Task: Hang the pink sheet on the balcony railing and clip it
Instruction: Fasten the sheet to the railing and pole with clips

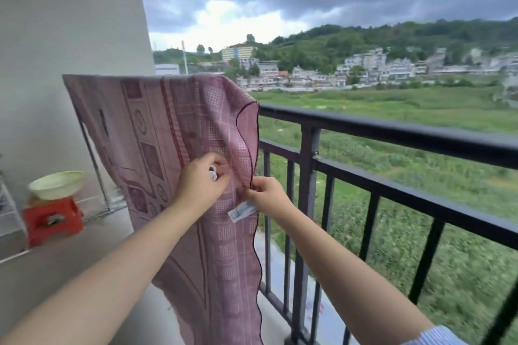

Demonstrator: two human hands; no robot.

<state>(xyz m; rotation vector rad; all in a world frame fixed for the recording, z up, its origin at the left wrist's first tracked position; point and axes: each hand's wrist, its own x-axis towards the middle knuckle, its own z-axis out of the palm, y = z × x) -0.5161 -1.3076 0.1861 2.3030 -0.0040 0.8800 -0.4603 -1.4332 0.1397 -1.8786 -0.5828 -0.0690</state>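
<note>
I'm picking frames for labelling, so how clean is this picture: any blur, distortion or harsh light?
Head view: wide-angle bend in the railing; motion blur at the lower right bars and grass; flat overcast light, no hard shadows; sheet and both hands fairly sharp.

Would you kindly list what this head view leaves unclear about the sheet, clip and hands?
- White clip: mostly hidden by the left hand; its jaws cannot be seen.
- Black metal railing: its left stretch is covered by the pink patterned sheet.
- White label: print too small.
- Right hand fingers: pinch point blurred.
</note>
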